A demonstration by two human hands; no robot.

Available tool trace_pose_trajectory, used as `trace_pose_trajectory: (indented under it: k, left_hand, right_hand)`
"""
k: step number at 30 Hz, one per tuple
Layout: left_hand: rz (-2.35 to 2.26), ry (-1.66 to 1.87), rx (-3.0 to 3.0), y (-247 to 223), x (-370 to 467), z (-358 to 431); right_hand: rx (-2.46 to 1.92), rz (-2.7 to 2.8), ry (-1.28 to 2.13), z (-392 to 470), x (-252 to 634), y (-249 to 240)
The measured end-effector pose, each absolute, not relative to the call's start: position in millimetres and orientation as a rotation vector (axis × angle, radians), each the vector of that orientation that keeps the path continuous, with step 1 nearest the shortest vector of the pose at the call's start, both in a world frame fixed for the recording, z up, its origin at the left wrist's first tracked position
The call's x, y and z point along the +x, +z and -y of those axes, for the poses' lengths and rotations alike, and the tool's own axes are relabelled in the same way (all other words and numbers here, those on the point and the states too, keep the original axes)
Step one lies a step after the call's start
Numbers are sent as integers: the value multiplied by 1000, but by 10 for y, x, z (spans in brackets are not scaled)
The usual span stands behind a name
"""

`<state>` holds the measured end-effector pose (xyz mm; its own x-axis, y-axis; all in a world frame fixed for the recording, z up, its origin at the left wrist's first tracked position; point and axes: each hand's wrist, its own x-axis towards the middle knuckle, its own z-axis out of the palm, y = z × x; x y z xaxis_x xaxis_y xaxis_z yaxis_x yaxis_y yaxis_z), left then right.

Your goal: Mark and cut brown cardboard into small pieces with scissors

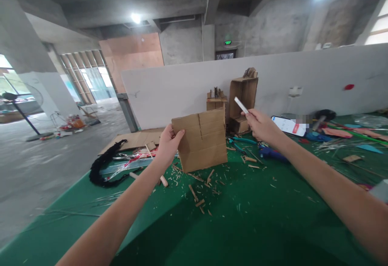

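My left hand (170, 142) grips the left edge of a piece of cardboard (203, 148), thumb on its near face. The piece stands upright over the table, with a dark slit running down from its top edge. My right hand (260, 125) is raised to the right of it, closed on a slim white stick-like tool (241, 105) that points up and left; its exact kind is unclear. Tool and cardboard are apart. Behind them stand a tall open cardboard box (244, 96) and a smaller cardboard construction (216, 103).
Cardboard scraps (197, 197) litter the green table (242, 217). To the right lie teal-handled pliers (238, 146), a blue tool (273, 153) and a phone (287, 125). A black fuzzy strip (98, 173) curls at left. A white partition (182, 92) borders the back.
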<state>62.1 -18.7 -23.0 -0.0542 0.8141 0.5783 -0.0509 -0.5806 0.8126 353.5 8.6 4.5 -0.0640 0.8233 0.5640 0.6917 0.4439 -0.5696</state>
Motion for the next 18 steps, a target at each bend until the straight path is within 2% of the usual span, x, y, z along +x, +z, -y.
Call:
trace_pose_trajectory:
  k: [3, 5, 10, 15, 18]
  left_hand:
    - [-881, 1747, 1665, -239, 643, 169]
    - [-901, 1731, 1703, -235, 651, 176]
    - [-856, 1639, 1697, -243, 648, 204]
    - [-818, 1660, 1696, -267, 643, 179]
    - [-806, 1659, 1725, -261, 642, 178]
  right_hand:
    - [-1120, 1817, 672, 231, 3320, 63]
    - [-1087, 1926, 831, 405, 3205, -4]
    - [-1104, 2003, 789, 553, 3061, -336]
    - [-998, 1831, 1043, 530, 2971, -482]
    - [-1163, 1957, 797, 579, 2924, -416]
